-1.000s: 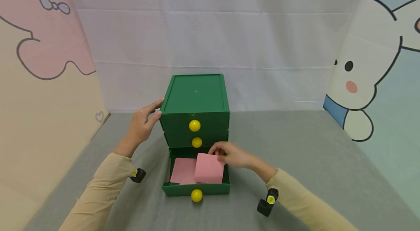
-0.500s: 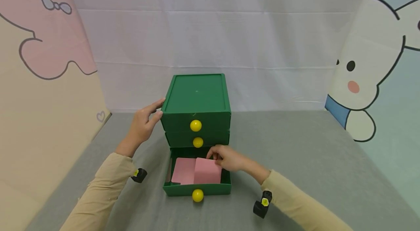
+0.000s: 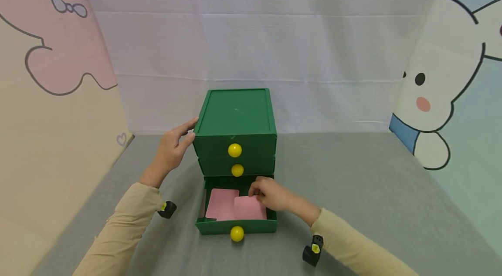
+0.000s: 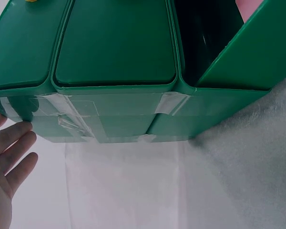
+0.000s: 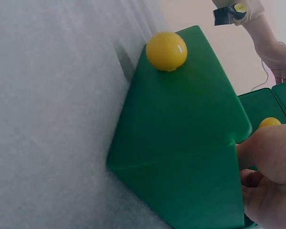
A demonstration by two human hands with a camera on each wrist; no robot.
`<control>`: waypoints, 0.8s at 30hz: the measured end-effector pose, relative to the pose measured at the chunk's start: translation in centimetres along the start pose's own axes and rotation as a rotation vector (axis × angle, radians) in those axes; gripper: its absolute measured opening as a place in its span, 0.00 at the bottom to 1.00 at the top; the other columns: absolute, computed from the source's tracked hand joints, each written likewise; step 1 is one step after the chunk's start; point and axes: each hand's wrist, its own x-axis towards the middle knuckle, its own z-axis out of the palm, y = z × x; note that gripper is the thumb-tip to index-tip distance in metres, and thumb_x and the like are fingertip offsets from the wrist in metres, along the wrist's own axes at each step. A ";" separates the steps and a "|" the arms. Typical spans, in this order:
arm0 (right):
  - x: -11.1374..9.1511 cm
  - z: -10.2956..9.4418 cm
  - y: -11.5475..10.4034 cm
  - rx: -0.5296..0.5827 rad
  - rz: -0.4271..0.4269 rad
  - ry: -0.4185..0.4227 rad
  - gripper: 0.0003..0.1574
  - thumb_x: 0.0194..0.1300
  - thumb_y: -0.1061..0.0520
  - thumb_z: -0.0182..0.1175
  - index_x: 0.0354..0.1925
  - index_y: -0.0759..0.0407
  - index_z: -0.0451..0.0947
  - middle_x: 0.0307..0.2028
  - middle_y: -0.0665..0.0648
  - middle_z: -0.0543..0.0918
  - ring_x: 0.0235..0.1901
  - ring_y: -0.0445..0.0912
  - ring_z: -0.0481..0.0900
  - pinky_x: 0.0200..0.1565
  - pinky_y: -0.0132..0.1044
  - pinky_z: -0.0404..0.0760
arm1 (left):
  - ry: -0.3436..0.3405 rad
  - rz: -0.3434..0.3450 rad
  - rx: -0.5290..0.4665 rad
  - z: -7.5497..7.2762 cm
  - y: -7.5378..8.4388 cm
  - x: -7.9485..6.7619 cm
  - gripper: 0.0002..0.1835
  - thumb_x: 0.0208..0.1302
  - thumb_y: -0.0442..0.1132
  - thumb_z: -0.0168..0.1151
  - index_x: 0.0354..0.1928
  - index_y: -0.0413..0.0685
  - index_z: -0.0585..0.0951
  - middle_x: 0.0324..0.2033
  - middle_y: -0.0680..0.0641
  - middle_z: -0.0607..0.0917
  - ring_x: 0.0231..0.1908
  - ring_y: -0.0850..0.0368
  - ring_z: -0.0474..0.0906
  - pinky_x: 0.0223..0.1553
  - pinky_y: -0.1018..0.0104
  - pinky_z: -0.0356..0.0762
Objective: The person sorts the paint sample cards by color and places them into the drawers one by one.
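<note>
A green cabinet (image 3: 236, 112) of stacked drawers, each with a yellow ball knob, stands in the middle of the head view. Its bottom drawer (image 3: 213, 227) is pulled out. Two pink square cards with rounded corners lie in it: a left card (image 3: 221, 204), and a right card (image 3: 250, 210) overlapping it. My right hand (image 3: 274, 194) reaches into the drawer and pinches the right card at its back edge. In the right wrist view the drawer wall hides those fingertips. My left hand (image 3: 171, 149) rests extended fingers against the cabinet's upper left side, where clear tape (image 4: 69, 107) runs.
Grey cloth covers the table (image 3: 353, 180). A white curtain (image 3: 255, 41) hangs behind, and printed cartoon panels flank both sides. The upper two drawers are closed. Black wrist cameras (image 3: 312, 250) sit on both sleeves.
My right hand has moved down into the drawer, lowering the right card from a raised tilt to lie lower beside the left card. The left hand keeps its place on the cabinet.
</note>
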 end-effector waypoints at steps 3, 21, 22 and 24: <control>-0.2 0.1 0.0 -0.007 0.003 0.017 0.12 0.55 0.74 0.53 0.34 0.64 0.80 0.31 0.56 0.77 0.30 0.42 0.71 0.33 0.28 0.75 | 0.003 -0.001 0.000 0.0 0.0 0.0 0.22 0.68 0.38 0.46 0.60 0.35 0.69 0.56 0.37 0.74 0.53 0.42 0.72 0.49 0.47 0.71; -0.7 0.4 0.0 -0.041 -0.017 0.065 0.13 0.54 0.73 0.54 0.37 0.67 0.81 0.33 0.56 0.78 0.32 0.44 0.75 0.34 0.29 0.77 | 0.007 0.006 -0.011 0.0 0.0 -0.1 0.22 0.67 0.37 0.46 0.60 0.35 0.69 0.55 0.37 0.74 0.52 0.43 0.73 0.48 0.48 0.71; -0.7 0.4 0.0 -0.036 -0.027 0.071 0.13 0.54 0.73 0.54 0.37 0.68 0.81 0.34 0.57 0.78 0.32 0.45 0.76 0.35 0.29 0.77 | 0.008 0.006 -0.012 0.0 0.0 0.0 0.22 0.67 0.37 0.46 0.60 0.36 0.69 0.55 0.37 0.74 0.51 0.43 0.73 0.47 0.48 0.71; -0.8 0.2 0.1 -0.015 -0.038 0.080 0.13 0.54 0.73 0.54 0.39 0.69 0.80 0.35 0.58 0.78 0.33 0.47 0.77 0.36 0.30 0.78 | 0.008 0.007 -0.014 0.0 0.0 0.0 0.22 0.67 0.36 0.46 0.60 0.35 0.69 0.55 0.37 0.74 0.52 0.43 0.73 0.47 0.48 0.71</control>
